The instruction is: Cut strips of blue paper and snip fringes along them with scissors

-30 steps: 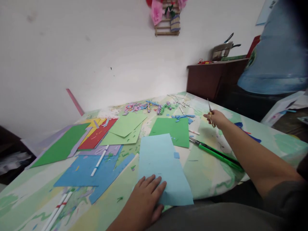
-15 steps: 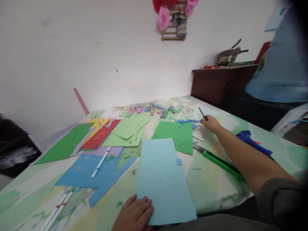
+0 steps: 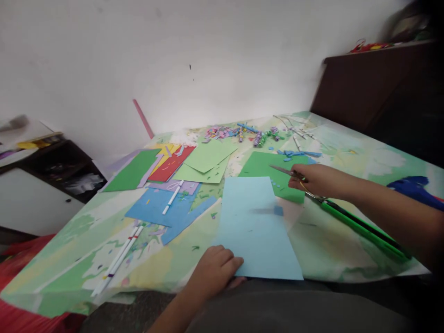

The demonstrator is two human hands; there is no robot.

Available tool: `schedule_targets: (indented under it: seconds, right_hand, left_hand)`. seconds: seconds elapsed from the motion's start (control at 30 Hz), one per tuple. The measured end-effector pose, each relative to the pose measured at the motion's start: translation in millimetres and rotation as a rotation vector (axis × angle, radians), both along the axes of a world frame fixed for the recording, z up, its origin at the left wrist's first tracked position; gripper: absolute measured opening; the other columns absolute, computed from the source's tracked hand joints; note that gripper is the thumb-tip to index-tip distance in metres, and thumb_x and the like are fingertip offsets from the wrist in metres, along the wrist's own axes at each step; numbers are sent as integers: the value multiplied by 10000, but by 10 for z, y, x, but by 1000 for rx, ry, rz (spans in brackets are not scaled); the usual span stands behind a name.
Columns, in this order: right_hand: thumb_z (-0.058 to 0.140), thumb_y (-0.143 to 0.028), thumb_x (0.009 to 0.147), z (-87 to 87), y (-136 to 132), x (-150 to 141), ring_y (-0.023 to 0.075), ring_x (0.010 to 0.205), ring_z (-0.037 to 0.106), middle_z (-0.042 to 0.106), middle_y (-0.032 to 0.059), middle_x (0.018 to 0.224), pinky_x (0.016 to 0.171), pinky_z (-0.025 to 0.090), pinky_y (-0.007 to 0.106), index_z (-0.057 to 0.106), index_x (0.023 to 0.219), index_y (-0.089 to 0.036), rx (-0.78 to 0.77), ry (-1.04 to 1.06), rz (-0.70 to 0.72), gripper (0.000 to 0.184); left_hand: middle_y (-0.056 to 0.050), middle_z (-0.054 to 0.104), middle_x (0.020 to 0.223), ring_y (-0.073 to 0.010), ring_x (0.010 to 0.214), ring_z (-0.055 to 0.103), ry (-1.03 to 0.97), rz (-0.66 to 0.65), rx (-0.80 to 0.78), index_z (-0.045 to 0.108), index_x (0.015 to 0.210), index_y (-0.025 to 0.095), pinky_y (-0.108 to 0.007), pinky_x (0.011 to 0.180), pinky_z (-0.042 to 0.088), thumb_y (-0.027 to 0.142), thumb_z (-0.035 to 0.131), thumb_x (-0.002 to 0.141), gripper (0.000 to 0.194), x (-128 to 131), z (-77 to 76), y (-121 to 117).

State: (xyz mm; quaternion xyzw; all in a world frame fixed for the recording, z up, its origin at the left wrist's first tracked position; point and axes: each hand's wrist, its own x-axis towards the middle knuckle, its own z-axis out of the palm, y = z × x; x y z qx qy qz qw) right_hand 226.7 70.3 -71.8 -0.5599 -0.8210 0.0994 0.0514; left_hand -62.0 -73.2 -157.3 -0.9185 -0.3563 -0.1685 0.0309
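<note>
My right hand [image 3: 314,179] is closed round the handles of a pair of scissors [image 3: 282,169], blades pointing left above a dark green sheet [image 3: 256,163]. My left hand [image 3: 222,268] grips the lower left corner of a light blue sheet of paper [image 3: 258,231], fingers on top and thumb at the near edge. That sheet lies flat at the table's front and overlaps the green one. A small blue paper piece [image 3: 278,211] rests at its right edge. Below my right forearm lies a green utility knife [image 3: 360,226].
Blue sheets [image 3: 149,206], a white marker [image 3: 173,196], light green sheets [image 3: 208,159] and a red sheet [image 3: 172,163] lie to the left. Paper scraps [image 3: 222,132] and rolled paper pieces [image 3: 258,138] sit at the back. A dark blue object [image 3: 412,188] lies at right.
My right hand has brought the scissors left and nearer, from beside the blue scraps to over the green sheet. My left hand stays at the light blue sheet's corner. The view has turned.
</note>
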Motion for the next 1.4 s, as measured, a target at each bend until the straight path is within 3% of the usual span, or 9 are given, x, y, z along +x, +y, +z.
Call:
schedule_targets:
  seconds: [0.17,0.33,0.57,0.73,0.97,1.03,1.17,1.33,1.4]
  right_hand:
    - [599,-380,696,-307,-287,-253,169,604,536,604,11,701,479,285,244,505,745,-235,-97,-12,99,179]
    - [593,-303,707,-483,-374,-314,190,650,527,581,53,741,502,281,256,477,730,-206,-53,-40,108,153]
    - [483,-296,783,-543,-353,-208,208,660,529,585,72,725,516,273,269,473,738,-199,55,-51,-4,108]
    - [472,-306,801,-601,-480,-292,193,719,544,600,72,802,560,327,258,509,854,-195,83,-4,-5,129]
    - [421,-218,795,-678,-514,-222,207,683,518,590,91,738,560,297,277,512,751,-181,151,-29,-75,108]
    - [396,-201,793,-711,-495,-173,209,666,513,583,93,717,548,289,279,499,732,-178,183,-31,-129,122]
    - [440,-245,770,-740,-493,-120,204,654,510,570,72,688,534,294,274,473,724,-188,226,61,-229,80]
    - [451,-421,774,-697,-556,-146,175,566,487,545,43,650,480,292,259,421,715,-207,224,165,-318,223]
    - [453,-487,758,-687,-575,-173,172,547,484,533,27,628,465,291,252,406,707,-214,225,181,-335,282]
  left_hand:
    - [-103,583,937,-239,863,522,110,396,-346,559,1016,174,-356,731,413,451,509,721,407,-22,445,90]
    - [-72,595,852,-227,807,544,275,246,-494,598,892,193,-330,689,407,465,551,684,345,-62,786,214]
    - [-52,594,764,-194,747,541,298,121,-399,594,733,177,-325,679,402,296,422,809,223,74,635,271]
    - [-79,591,963,-205,898,514,105,249,-301,586,963,171,-350,803,389,342,400,823,290,43,738,348]
    - [-128,624,901,-267,906,531,347,321,-203,605,916,145,-396,778,395,387,470,763,317,188,802,787]
    - [-131,636,807,-270,825,557,384,366,-193,610,848,136,-386,695,416,400,449,764,321,376,758,728]
    - [-71,630,721,-226,685,575,359,119,-281,605,762,174,-350,613,421,356,414,782,265,625,675,417]
    - [-119,591,902,-260,895,534,163,807,-156,564,866,143,-373,739,410,293,324,831,286,113,592,380]
    - [-178,537,1017,-308,989,486,178,987,-270,531,968,96,-413,777,394,298,372,809,302,-172,522,474]
